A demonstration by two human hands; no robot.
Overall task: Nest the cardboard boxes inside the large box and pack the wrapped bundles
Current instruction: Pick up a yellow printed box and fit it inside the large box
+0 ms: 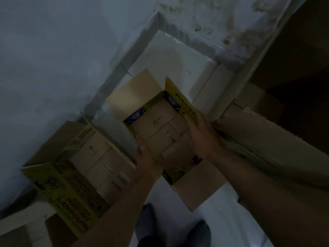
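Observation:
An open cardboard box (135, 93) with yellow printed sides stands on the floor in the middle of the head view, flaps spread. Several plain brown cartons (160, 120) lie packed inside it. My left hand (147, 157) grips the near left edge of one of these cartons. My right hand (199, 134) is pressed on the right side of the cartons, by the box's yellow right wall. A second open yellow printed box (58, 175) with several cartons inside stands to the left. The picture is dark and blurred.
A large brown cardboard box (267, 139) lies at the right, beside a dark opening. Grey walls meet in a corner behind the boxes. White tiled floor (178, 57) lies beyond and below. My feet (170, 232) in dark socks show at the bottom.

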